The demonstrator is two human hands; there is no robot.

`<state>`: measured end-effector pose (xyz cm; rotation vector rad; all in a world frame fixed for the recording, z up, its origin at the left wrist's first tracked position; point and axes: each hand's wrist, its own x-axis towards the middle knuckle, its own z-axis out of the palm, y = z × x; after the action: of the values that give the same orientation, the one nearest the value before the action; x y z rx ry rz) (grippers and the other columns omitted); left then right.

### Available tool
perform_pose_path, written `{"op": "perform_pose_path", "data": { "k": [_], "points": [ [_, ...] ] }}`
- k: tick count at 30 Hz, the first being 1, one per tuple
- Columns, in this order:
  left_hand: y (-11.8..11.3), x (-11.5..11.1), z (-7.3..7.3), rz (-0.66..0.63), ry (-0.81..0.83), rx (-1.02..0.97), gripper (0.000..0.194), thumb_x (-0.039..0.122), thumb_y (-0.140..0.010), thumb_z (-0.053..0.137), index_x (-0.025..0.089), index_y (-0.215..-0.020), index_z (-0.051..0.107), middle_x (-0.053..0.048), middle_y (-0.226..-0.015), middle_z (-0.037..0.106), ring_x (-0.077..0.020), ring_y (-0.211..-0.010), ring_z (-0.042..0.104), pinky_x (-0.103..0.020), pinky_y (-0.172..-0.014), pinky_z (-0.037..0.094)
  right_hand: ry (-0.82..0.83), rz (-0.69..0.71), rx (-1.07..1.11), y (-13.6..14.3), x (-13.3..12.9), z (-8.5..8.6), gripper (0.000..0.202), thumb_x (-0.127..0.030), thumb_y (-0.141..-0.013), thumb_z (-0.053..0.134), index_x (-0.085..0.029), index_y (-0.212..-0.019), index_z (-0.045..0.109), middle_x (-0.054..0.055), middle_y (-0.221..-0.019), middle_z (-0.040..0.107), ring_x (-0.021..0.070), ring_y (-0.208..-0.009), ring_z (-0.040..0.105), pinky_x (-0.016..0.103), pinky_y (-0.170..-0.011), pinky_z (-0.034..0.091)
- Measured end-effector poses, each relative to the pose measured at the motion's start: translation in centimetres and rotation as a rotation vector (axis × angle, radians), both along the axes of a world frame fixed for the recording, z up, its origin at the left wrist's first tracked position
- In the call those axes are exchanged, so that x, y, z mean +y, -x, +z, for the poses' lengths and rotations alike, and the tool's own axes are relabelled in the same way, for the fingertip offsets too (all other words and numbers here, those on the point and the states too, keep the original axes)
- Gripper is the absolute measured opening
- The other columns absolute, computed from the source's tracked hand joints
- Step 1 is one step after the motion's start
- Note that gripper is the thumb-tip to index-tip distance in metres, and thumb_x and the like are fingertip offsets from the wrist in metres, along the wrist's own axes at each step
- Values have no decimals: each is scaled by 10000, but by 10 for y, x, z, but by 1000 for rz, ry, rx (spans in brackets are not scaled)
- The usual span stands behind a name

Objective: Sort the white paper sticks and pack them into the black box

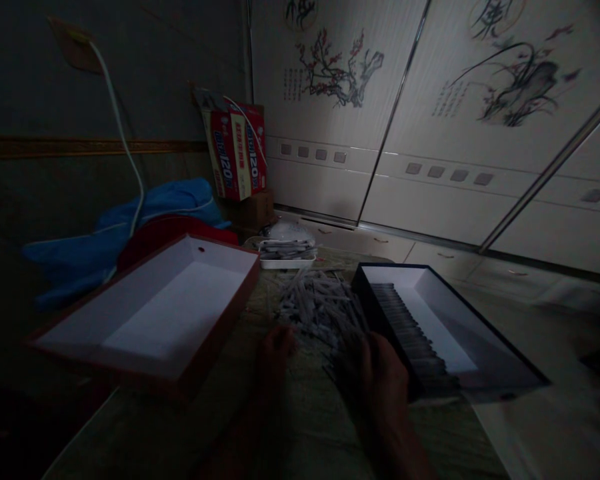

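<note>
A loose pile of thin, pale stick-like pieces point(320, 303), seemingly in clear sleeves, lies on the table between two boxes. At its near left edge is my left hand point(275, 350), its fingers curled together; anything in them is lost in the dark. My right hand point(387, 377) closes around a bunch of thin dark sticks point(343, 367) at the pile's near right side. Beside that hand stands a dark-rimmed box point(495, 340) with a white inside. A row of slim dark sticks point(413, 333) lines its left side.
On the left sits a red-brown open box point(165, 320) with a white inside. Behind the pile is a white tray point(287, 263) of similar sticks. Blue cloth point(165, 207), red and yellow cartons point(237, 153) and a white cable point(123, 127) are farther back. Sliding wardrobe doors point(325, 187) close off the background.
</note>
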<state>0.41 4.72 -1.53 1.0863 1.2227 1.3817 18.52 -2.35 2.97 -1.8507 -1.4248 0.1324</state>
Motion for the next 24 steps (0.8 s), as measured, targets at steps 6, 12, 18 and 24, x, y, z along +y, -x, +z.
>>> {"op": "perform_pose_path", "data": {
  "k": [6,12,18,24],
  "points": [
    [-7,-9,9,-234,24,-16,203,280,-635,643,164,-789,707,-18,-617,659,-144,-551,563,-245,-568,437,-12,147,733,23,-4,-15,387,-486,-773,512,-136,-899,617,-8,-560,581,134,-492,533,219,-461,425],
    [-10,-10,7,-369,39,-29,266,295,-693,595,134,-882,690,-9,-547,625,-133,-505,544,-247,-552,431,25,255,859,37,-7,-30,356,-459,-762,550,-135,-894,614,-28,-508,550,99,-415,480,180,-380,353],
    [-9,-10,2,-49,-199,170,516,253,-682,623,221,-1184,511,-82,-1021,596,-190,-779,587,-320,-702,467,18,202,786,33,-7,-37,332,-415,-782,551,-127,-940,598,3,-595,599,109,-479,528,189,-434,403],
    [-11,-20,5,-43,-580,767,335,183,-681,639,295,-996,658,-79,-1112,533,-284,-1067,436,-468,-919,326,-3,184,765,34,-9,-37,348,-427,-762,564,-120,-921,608,27,-643,619,127,-501,554,203,-441,434]
  ]
}}
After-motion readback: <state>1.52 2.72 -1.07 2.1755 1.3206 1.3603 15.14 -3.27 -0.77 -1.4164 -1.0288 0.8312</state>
